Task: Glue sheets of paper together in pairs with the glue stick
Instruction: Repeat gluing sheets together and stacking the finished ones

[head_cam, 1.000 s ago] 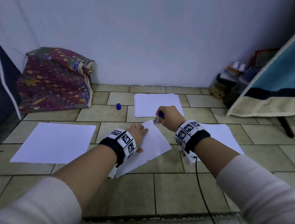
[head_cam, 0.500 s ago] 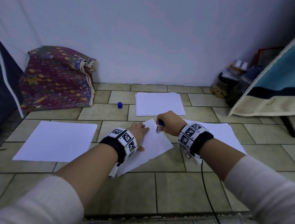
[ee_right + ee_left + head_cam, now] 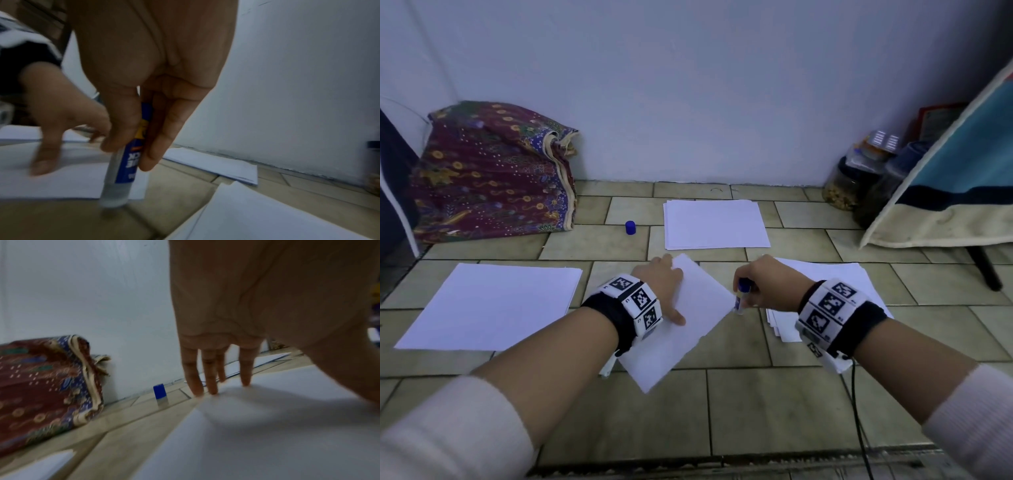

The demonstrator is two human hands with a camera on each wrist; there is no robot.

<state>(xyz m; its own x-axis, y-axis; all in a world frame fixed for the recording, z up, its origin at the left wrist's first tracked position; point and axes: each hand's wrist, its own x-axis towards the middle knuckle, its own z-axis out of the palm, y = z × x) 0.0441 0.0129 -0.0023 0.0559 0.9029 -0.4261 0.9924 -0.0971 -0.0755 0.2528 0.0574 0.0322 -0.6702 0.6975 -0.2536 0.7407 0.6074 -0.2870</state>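
Nearest us, the left hand (image 3: 664,287) lies flat, fingers (image 3: 209,379) straight and spread, pressing the angled sheet (image 3: 688,325) to the tiled floor (image 3: 739,411). Beside it, the right hand (image 3: 770,284) pinches the glue stick (image 3: 742,296) between thumb and fingers, held nearly upright, tip down at the sheet's right edge; in the right wrist view the tip sits at or just past that edge, touching the tile. We judge gluing of this sheet to be under way, with no partner sheet laid on it yet. To the right, partly under the wrist, lies a fanned stack (image 3: 859,281); to the left a tidy pile (image 3: 493,305); farther off, a third pile (image 3: 715,222). Which holds finished pairs we cannot tell. The blue cap (image 3: 630,227) stands off the stick, near the far wall beside a patterned cloth bundle (image 3: 489,171).
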